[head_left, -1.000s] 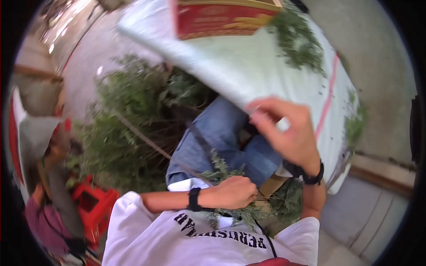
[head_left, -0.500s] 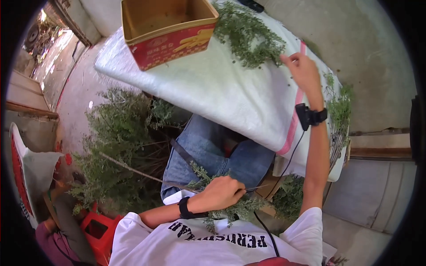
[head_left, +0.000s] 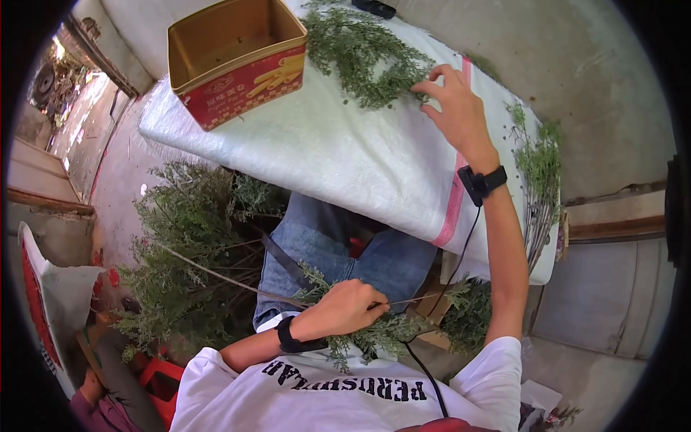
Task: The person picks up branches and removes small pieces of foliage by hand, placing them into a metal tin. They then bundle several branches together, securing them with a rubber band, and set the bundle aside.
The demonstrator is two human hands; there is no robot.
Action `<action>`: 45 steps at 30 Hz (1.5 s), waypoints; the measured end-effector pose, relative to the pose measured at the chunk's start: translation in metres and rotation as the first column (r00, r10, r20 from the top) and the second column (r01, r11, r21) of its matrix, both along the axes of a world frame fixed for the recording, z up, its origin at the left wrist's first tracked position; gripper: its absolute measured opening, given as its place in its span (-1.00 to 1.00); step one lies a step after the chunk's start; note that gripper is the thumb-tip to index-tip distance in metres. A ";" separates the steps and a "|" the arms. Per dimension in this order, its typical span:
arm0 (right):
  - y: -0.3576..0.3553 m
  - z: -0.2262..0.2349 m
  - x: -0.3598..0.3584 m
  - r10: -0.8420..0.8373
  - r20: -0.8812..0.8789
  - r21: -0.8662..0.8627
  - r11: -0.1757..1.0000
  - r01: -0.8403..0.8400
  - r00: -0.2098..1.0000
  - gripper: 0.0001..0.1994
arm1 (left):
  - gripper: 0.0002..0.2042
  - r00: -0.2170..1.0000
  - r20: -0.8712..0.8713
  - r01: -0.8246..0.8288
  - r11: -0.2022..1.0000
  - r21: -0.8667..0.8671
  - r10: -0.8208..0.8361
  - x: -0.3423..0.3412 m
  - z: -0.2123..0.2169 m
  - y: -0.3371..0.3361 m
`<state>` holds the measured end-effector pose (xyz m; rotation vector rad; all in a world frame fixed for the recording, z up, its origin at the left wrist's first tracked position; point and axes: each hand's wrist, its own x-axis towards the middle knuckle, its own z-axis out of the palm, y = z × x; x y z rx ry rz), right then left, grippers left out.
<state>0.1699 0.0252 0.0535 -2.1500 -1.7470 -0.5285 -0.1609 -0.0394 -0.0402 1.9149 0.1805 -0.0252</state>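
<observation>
My left hand (head_left: 348,308) rests in my lap, closed on a thin stem of a green leafy branch (head_left: 374,333) that lies across my jeans. My right hand (head_left: 453,106) reaches out over a white woven sheet (head_left: 345,151) on the table, fingers spread and touching the edge of a pile of green sprigs (head_left: 363,54). Both wrists wear black bands, and a thin black cable runs down from the right one. An empty red and gold cardboard box (head_left: 234,57) stands on the sheet to the left of the sprigs.
A large heap of green branches (head_left: 183,252) lies on the ground at my left. More long stems (head_left: 538,180) lie along the sheet's right edge. A red stool (head_left: 155,385) and a white sack (head_left: 61,295) sit at lower left. A concrete wall is at right.
My right hand has moved left and down onto the edge of the sprig pile. The view has tilted so the box and table sit more in frame. My left hand stays in my lap.
</observation>
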 end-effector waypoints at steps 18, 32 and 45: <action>-0.146 0.090 -0.055 0.073 -0.991 0.069 0.997 -0.045 0.113 -0.77 | -0.88 0.996 -0.071 -0.066 0.996 -0.064 0.061 0.026 0.042 0.019; -0.194 -0.024 -0.132 -0.011 -0.808 -0.259 0.905 -0.338 0.590 -0.83 | -0.86 0.975 0.172 -0.138 0.990 -0.012 0.138 0.024 0.019 0.020; -0.213 -0.043 -0.136 0.049 -0.802 -0.197 0.919 -0.340 0.595 -0.77 | -0.85 0.999 -0.025 0.035 0.999 -0.009 -0.035 0.029 0.022 0.014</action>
